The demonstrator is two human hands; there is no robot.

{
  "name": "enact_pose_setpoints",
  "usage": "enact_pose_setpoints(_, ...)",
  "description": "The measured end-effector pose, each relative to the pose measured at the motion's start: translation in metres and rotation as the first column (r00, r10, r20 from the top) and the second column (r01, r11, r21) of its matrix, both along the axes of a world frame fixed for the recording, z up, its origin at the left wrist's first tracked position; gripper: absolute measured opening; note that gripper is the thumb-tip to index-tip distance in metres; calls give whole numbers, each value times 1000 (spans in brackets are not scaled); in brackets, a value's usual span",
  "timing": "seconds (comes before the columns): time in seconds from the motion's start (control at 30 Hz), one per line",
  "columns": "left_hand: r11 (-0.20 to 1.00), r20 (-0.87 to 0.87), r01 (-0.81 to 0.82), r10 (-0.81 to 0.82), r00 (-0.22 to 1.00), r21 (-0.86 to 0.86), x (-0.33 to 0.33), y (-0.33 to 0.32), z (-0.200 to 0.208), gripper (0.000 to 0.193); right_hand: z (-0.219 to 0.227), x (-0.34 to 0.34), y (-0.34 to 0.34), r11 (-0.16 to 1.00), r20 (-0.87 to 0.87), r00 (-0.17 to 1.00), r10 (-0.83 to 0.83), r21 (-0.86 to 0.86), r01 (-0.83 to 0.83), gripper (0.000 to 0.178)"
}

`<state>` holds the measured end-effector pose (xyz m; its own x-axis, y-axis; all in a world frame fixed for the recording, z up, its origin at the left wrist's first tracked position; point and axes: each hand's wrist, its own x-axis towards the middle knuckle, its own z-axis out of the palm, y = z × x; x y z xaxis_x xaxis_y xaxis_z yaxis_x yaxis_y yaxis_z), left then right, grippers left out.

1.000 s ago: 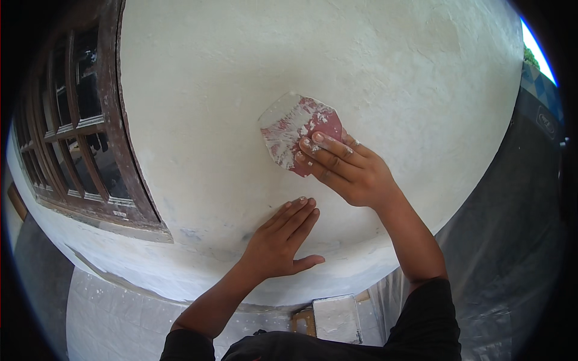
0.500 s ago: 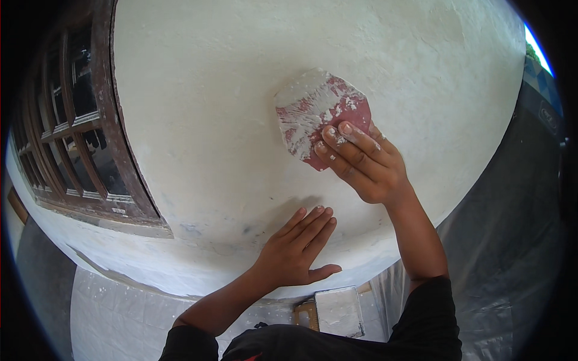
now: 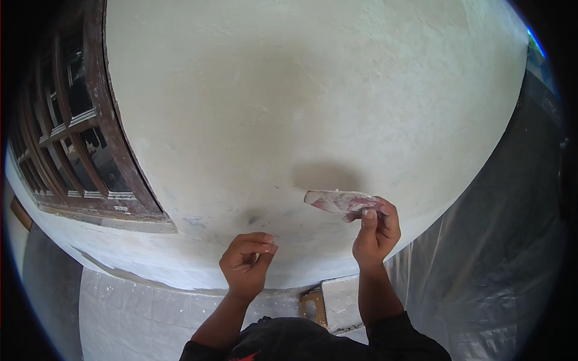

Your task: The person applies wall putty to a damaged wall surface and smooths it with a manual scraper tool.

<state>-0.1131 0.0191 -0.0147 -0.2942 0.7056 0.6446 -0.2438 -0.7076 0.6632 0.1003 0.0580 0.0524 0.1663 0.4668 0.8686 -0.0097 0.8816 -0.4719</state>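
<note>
My right hand [image 3: 377, 231] grips a red putty spreader [image 3: 331, 200] between thumb and fingers. White filler coats much of its blade, which I now see nearly edge-on, away from the wall and casting a shadow on it. My left hand [image 3: 245, 263] is closed in a pinch, thumb against fingertips, in front of the lower wall. Whether anything small sits in that pinch cannot be made out. The cream-white wall [image 3: 241, 120] fills most of the view, with faint trowel ridges and grey smudges low down.
On the left is a brown wooden window frame [image 3: 99, 108] with glass panes. Low between my forearms a white-smeared board [image 3: 343, 304] lies beside a brown piece [image 3: 313, 308]. Speckled grey sheeting [image 3: 138, 313] covers the floor; dark plastic sheeting [image 3: 475, 240] hangs at right.
My right hand has come down and off the wall with the spreader, tilting it from flat to edge-on. My left hand, spread before, has moved left and closed into a pinch.
</note>
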Motion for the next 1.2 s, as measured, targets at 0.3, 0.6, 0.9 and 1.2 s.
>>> enact_pose_setpoints(0.3, 969, 112, 110, -87, 990, -223, -24, -6, 6, 20, -9, -40, 29, 971, -41, 999, 23, -238, -32, 23)
enact_pose_setpoints(0.6, 939, 38, 142, -137, 990, -314, -35, 2, -14, 29, -16, -53, 23, 962, -178, 984, 8, -266, -56, 25)
enact_pose_setpoints(0.9, 985, -138, 28, -51, 989, -168, -36, 9, -21, 29, -17, -39, 27, 961, -415, 910, 31, -239, -141, 21)
enact_pose_setpoints(1.2, 883, -395, -299, 437, 808, 363, -48, 32, 4, 26, -29, -39, 25, 974, -491, 870, -31, -211, -85, 20)
